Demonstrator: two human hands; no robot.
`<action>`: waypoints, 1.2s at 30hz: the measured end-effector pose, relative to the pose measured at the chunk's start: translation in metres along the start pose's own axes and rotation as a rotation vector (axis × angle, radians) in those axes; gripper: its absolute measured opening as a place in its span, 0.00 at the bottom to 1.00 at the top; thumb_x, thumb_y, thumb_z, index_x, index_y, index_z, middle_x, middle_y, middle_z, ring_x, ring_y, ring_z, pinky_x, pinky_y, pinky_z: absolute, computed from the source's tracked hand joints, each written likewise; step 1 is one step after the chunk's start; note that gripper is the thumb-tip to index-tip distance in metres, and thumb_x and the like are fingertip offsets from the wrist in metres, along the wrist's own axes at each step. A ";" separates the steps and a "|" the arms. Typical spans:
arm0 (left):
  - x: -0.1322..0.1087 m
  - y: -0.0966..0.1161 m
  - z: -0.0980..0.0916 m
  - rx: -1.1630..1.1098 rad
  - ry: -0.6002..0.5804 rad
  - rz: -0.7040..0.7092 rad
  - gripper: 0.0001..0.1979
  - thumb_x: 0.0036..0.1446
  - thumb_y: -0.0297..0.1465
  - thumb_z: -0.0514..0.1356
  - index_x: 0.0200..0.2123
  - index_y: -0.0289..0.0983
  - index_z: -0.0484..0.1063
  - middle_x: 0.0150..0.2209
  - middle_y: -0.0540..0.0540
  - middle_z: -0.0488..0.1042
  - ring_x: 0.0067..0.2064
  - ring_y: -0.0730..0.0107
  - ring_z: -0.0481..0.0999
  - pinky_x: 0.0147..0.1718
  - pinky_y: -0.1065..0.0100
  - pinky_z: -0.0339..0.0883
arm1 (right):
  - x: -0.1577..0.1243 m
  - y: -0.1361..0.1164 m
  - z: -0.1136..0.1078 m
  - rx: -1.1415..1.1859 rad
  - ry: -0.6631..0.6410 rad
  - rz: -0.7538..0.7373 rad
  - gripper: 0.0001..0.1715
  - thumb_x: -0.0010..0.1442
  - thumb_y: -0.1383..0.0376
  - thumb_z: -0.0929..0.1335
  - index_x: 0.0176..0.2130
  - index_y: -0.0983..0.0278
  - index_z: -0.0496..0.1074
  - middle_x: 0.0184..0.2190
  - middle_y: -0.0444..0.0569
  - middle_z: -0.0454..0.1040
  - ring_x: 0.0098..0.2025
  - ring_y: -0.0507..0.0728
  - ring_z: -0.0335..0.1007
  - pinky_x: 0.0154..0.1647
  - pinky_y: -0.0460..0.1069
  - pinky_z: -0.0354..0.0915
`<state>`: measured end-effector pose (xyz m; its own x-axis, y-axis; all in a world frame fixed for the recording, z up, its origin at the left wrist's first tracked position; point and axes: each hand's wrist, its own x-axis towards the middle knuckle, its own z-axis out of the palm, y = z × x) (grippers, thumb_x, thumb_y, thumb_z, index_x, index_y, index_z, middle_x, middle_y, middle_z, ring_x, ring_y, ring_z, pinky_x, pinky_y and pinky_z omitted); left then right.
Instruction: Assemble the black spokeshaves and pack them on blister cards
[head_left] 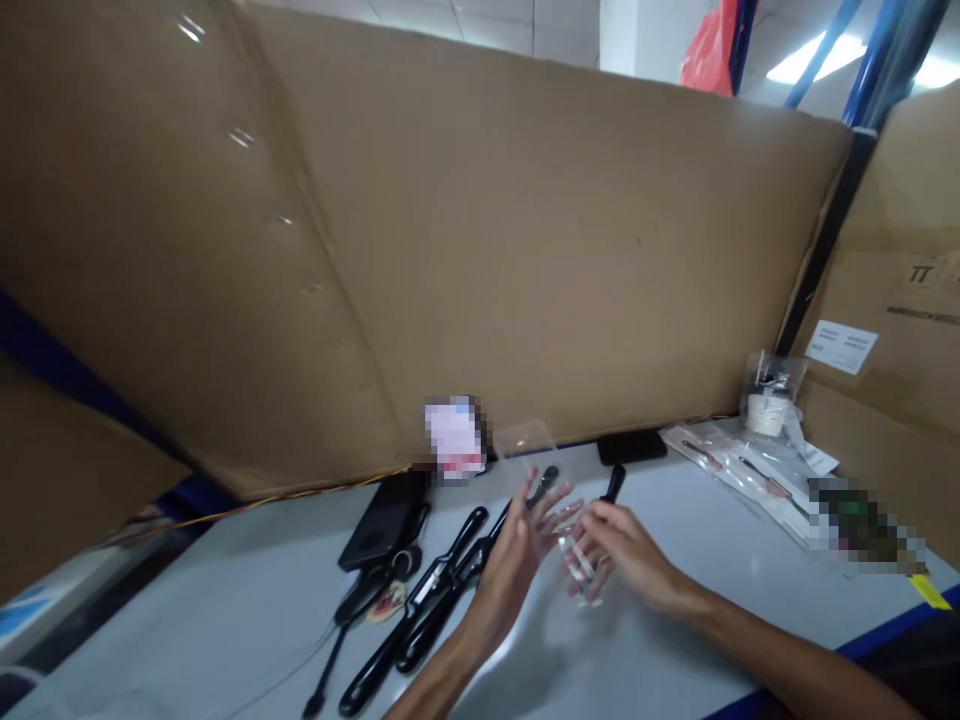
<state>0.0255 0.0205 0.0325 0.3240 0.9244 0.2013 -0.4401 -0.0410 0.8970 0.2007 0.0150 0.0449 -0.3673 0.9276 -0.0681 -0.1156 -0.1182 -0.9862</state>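
My right hand (626, 550) is closed around a slim tool with a black end (615, 484) that sticks up above the fingers. Something clear and shiny, like plastic wrapping (586, 578), shows below those fingers; its exact form is blurred. Beside it, my left hand (525, 535) is raised with its fingers spread and nothing visible in them. Several long, glossy black-handled tools (412, 615) lie to the left of that hand, partly hidden by it. Behind the left fingertips stands a transparent plastic piece (529, 440).
Cardboard panels (555, 240) wall in the white table (697, 560). A black box-like device (386, 520), a cable with a black plug (352, 600) and a lit screen (454, 437) are on the left. A black phone-like slab (631, 447), plastic-bagged tools (739, 470) and a wrapped white cup (769, 410) lie right.
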 end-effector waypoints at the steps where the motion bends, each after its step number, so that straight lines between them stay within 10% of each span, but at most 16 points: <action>1: 0.002 0.006 -0.002 -0.079 0.028 -0.042 0.47 0.57 0.58 0.58 0.71 0.51 0.40 0.62 0.36 0.68 0.60 0.49 0.72 0.59 0.47 0.61 | 0.003 0.008 0.016 0.039 -0.093 0.058 0.32 0.57 0.36 0.65 0.38 0.61 0.63 0.26 0.48 0.77 0.24 0.57 0.76 0.19 0.47 0.67; 7: 0.013 0.025 -0.027 -0.282 0.099 -0.278 0.36 0.64 0.43 0.59 0.69 0.47 0.47 0.51 0.40 0.77 0.48 0.59 0.80 0.50 0.58 0.71 | 0.013 0.018 0.046 -0.315 -0.314 0.042 0.29 0.67 0.41 0.51 0.37 0.59 0.61 0.24 0.44 0.77 0.22 0.54 0.75 0.22 0.47 0.67; 15: 0.020 0.015 -0.037 -0.373 0.217 -0.295 0.31 0.68 0.49 0.50 0.66 0.39 0.56 0.48 0.36 0.78 0.40 0.62 0.82 0.38 0.63 0.77 | 0.025 -0.025 -0.054 -1.050 0.129 -0.227 0.18 0.68 0.66 0.58 0.35 0.64 0.73 0.36 0.56 0.79 0.45 0.63 0.73 0.43 0.54 0.65; 21: 0.019 0.016 -0.031 -0.407 0.238 -0.351 0.32 0.69 0.49 0.48 0.67 0.36 0.54 0.47 0.34 0.77 0.42 0.58 0.82 0.40 0.58 0.77 | 0.038 -0.014 -0.089 -1.368 -0.048 -0.381 0.27 0.54 0.80 0.63 0.48 0.59 0.75 0.56 0.53 0.72 0.58 0.63 0.63 0.54 0.57 0.62; 30: 0.018 0.012 -0.027 -0.452 0.160 -0.359 0.33 0.68 0.52 0.46 0.68 0.40 0.52 0.44 0.37 0.78 0.40 0.60 0.81 0.40 0.58 0.76 | 0.012 -0.017 -0.130 -1.366 -0.278 -0.154 0.06 0.59 0.67 0.66 0.30 0.60 0.71 0.29 0.48 0.72 0.35 0.59 0.68 0.38 0.52 0.62; 36: 0.017 0.003 -0.020 -0.453 0.295 -0.329 0.31 0.69 0.49 0.46 0.67 0.37 0.55 0.43 0.37 0.77 0.41 0.58 0.80 0.43 0.55 0.75 | 0.002 -0.049 -0.132 -1.026 -0.005 -0.059 0.19 0.65 0.51 0.61 0.29 0.59 0.63 0.17 0.40 0.66 0.19 0.52 0.59 0.22 0.47 0.54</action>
<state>0.0125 0.0437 0.0306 0.2868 0.9295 -0.2317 -0.6885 0.3682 0.6248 0.3271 0.0694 0.0736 -0.3906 0.9204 -0.0171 0.7102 0.2894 -0.6418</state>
